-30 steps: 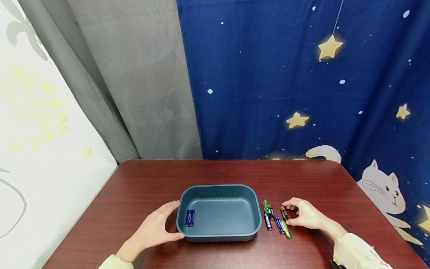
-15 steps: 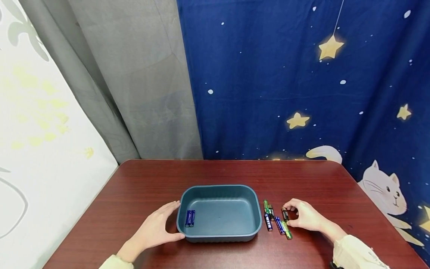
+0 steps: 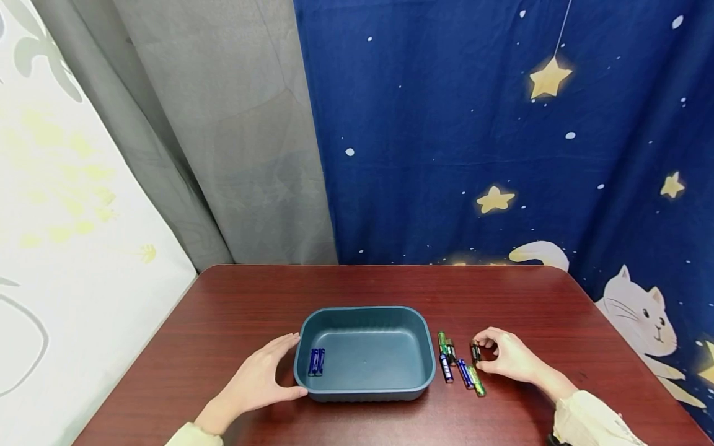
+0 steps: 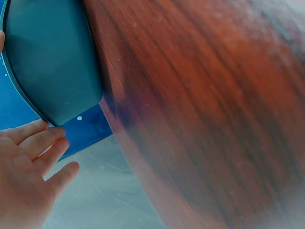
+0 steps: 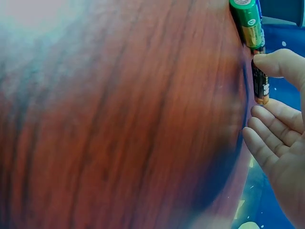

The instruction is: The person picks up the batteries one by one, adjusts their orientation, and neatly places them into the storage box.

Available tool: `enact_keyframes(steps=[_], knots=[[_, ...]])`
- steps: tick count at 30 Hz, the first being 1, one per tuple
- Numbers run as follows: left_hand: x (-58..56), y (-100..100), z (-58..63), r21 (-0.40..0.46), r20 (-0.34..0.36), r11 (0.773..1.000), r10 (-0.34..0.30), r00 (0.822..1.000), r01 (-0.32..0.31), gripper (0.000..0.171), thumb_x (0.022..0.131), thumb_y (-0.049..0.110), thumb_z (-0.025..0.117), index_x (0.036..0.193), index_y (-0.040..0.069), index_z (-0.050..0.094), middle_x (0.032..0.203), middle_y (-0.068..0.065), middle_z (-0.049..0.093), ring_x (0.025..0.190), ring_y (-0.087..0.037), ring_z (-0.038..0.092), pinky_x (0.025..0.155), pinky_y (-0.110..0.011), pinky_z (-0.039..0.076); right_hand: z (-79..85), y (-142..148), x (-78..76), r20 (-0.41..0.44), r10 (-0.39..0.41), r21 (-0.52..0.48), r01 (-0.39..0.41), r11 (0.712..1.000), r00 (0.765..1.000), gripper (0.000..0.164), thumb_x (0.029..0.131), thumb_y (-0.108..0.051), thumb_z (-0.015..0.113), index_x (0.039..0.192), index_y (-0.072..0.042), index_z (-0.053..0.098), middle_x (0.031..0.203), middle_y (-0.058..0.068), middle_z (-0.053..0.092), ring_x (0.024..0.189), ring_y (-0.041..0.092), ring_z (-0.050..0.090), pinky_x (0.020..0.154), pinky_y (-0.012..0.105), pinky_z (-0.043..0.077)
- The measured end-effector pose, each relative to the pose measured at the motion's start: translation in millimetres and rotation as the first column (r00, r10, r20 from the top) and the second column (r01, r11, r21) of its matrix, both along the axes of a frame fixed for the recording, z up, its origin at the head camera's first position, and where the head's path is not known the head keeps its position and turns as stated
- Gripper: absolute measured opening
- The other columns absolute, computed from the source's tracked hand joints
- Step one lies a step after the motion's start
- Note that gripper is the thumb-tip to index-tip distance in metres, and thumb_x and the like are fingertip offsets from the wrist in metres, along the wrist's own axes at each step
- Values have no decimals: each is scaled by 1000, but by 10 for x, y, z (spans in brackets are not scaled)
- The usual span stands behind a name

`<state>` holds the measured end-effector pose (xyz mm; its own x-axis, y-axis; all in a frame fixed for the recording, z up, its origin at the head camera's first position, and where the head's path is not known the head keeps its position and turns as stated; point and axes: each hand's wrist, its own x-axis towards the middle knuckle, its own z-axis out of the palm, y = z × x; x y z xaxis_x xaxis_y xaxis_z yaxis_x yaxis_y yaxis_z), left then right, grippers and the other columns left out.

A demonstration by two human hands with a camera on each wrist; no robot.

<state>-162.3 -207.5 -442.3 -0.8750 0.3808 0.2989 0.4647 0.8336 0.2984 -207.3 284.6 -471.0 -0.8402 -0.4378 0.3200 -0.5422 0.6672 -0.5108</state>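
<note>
Right now, in the right part of the head frame, we see the right hand [image 3: 510, 357] pinching a black battery [image 3: 475, 351] with copper ends; the thumb is at one end and a finger at the other, while the right wrist view shows the remaining fingers extended. We cannot tell whether that battery touches the tabletop [image 3: 251, 291]. At lower centre stands a teal bin [image 3: 365, 395], and at its left end we find the left hand [image 3: 256, 378], fingers straight and thumb spread apart from them, their tips touching the bin's edge. Inside, by its left wall, we see two blue batteries [image 3: 316, 362] lying side by side. Between the bin and the right hand we count five more: a green battery [image 3: 442, 339], a dark battery [image 3: 450, 352] and a blue-and-white battery [image 3: 446, 368] grouped closely, then a blue battery [image 3: 465, 374] just beside a yellow-green battery [image 3: 476, 383]. Across the upper right we have a navy curtain [image 3: 424, 124] printed with stars, and at upper left a grey curtain [image 3: 240, 155] hangs beside a white sheet [image 3: 67, 279].
</note>
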Motion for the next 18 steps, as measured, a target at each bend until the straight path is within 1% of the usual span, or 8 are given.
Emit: enact_keyframes(steps=[7, 12, 18], knots=[[0, 0, 1, 4, 2, 1000, -2, 1000, 2, 90, 62, 67, 67, 132, 14, 48, 131, -2, 50, 122, -21, 44, 93, -46, 41, 41, -32, -32, -5, 8, -60, -9, 998, 1000, 35, 64, -10, 78, 94, -3, 60, 82, -1, 53, 71, 11, 49, 55, 23, 46], [6, 5, 7, 5, 11, 1000, 3, 1000, -3, 90, 61, 65, 68, 132, 14, 48, 131, -2, 50, 122, -21, 44, 93, -46, 41, 81, -117, -49, -11, 4, -98, -5, 995, 1000, 36, 64, -8, 78, 95, -2, 60, 81, 0, 53, 70, 13, 50, 55, 24, 46], [8, 9, 13, 12, 19, 1000, 4, 1000, -4, 90, 61, 64, 69, 132, 14, 48, 131, -3, 50, 122, -22, 44, 93, -46, 41, 192, -269, -42, 22, -24, -138, 26, 990, 999, 39, 66, -10, 78, 99, -3, 60, 83, 0, 55, 72, 11, 52, 60, 25, 49]])
